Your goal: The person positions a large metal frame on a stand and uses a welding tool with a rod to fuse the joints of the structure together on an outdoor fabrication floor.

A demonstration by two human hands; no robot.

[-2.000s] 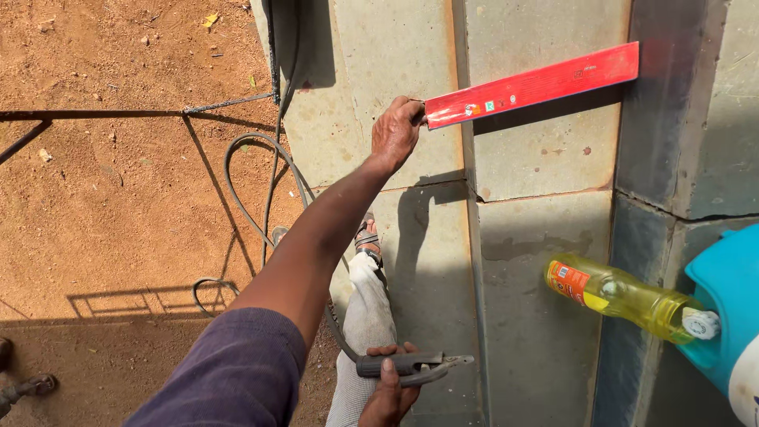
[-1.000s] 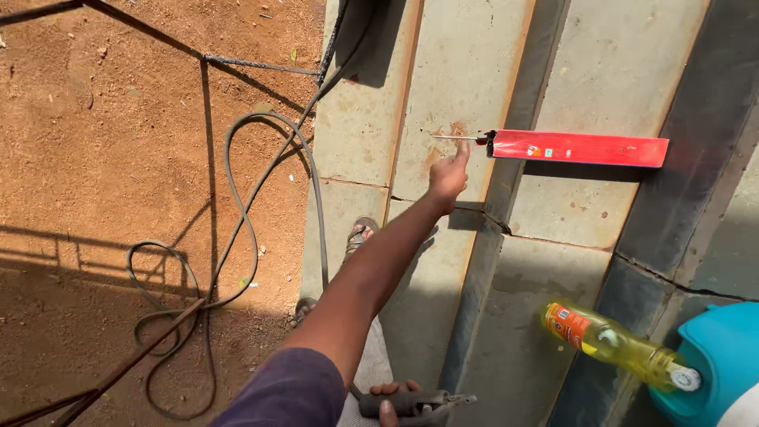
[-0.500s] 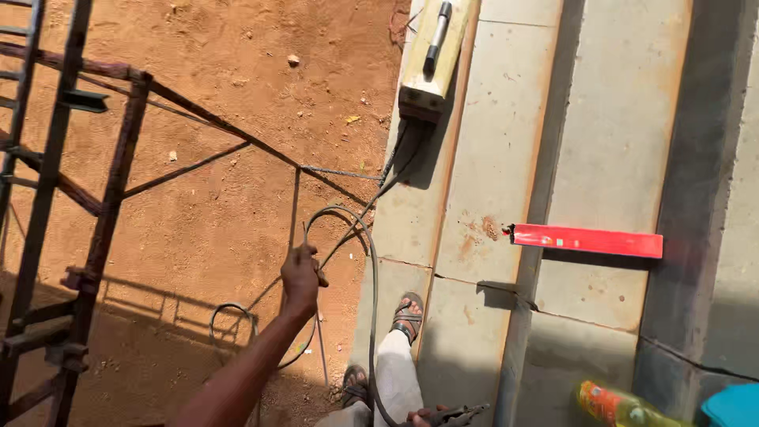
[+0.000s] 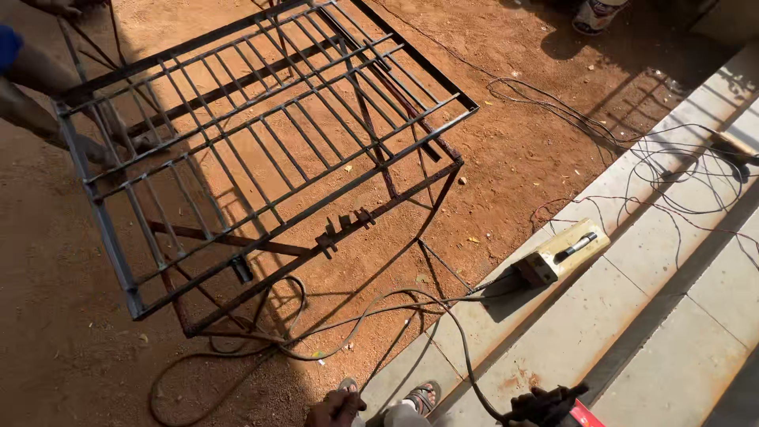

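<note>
head view: two hands (image 4: 335, 409), one metal grille (image 4: 261, 150).

rust-brown barred metal grille (image 4: 261, 150), red-orange dirt ground (image 4: 522, 150), pale grey concrete steps (image 4: 664, 316)

Rusty metal grille (image 4: 261, 150) (matt, rough); smooth concrete slabs (image 4: 672, 316); rubbery cable (image 4: 379, 304).

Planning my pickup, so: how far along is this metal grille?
Looks done: the grille has its bars set in the frame and lies on a rusty stand. In hand: the right hand grips a cabled tool, the left hand touches nothing, and another person's arm is at the far corner. What is left cannot be judged: the joints are too small to see.
</note>
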